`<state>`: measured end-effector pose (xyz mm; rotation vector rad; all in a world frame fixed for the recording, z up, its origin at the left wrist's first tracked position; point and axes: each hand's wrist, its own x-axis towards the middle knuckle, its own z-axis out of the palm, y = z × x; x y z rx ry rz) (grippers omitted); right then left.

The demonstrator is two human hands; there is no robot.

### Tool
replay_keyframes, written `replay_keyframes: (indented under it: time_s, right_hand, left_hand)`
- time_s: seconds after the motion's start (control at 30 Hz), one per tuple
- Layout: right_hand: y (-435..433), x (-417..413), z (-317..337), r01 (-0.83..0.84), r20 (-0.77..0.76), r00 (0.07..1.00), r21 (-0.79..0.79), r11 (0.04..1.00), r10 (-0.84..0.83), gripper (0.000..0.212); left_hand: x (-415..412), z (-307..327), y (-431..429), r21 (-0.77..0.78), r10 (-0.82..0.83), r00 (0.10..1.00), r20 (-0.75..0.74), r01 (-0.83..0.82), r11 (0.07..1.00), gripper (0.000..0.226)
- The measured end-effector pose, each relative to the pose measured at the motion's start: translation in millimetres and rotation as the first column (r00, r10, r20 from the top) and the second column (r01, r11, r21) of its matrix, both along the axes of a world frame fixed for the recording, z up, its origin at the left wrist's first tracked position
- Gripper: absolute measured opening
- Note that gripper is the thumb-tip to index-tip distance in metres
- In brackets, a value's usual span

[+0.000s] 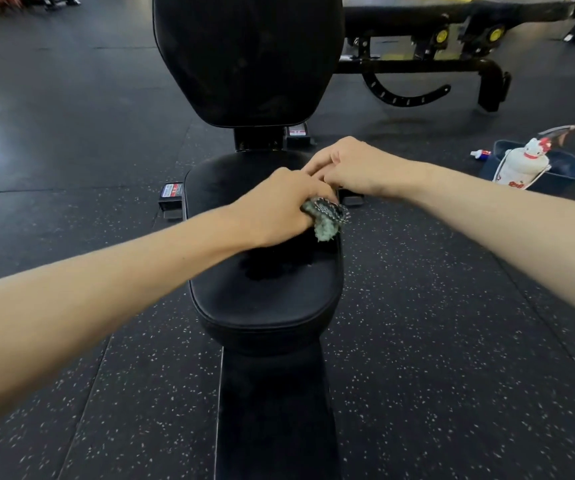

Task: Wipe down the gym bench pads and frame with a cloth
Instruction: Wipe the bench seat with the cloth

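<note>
Cloth (326, 221) wadded in my left grip (279, 209), right grip (348, 164) unclear — so bunched, it could miss seat pad (265, 299) patches.

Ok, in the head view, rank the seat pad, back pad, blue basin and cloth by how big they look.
1. Seat pad and back pad: alike; the back pad is cut off at the top, so no ranking.
2. Blue basin.
3. Cloth, partly hidden in the left hand.
</note>
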<state>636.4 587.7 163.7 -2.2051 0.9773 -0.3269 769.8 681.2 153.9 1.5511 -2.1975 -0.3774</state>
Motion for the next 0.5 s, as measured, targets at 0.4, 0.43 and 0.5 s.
replay_keyframes:
  time_s: [0.4, 0.43, 0.5]
  right_hand:
    - [13, 1, 6, -0.084, -0.145, 0.986, -0.033, 0.996, 0.078, 0.035]
    - [14, 3, 6, -0.107, -0.186, 0.978, -0.087, 0.99, 0.09, 0.034]
    - [18, 7, 6, -0.134, -0.237, 0.967, -0.176, 0.975, 0.09, 0.032]
  left_hand:
    - [19, 20, 32, 0.311, -0.051, 0.952, -0.303, 0.15, 0.939, 0.041]
    - [22, 18, 30, 0.25, -0.003, 0.955, -0.298, 0.081, 0.965, 0.043]
    - [21, 12, 27, 0.17, 0.048, 0.968, -0.245, -0.006, 0.985, 0.045]
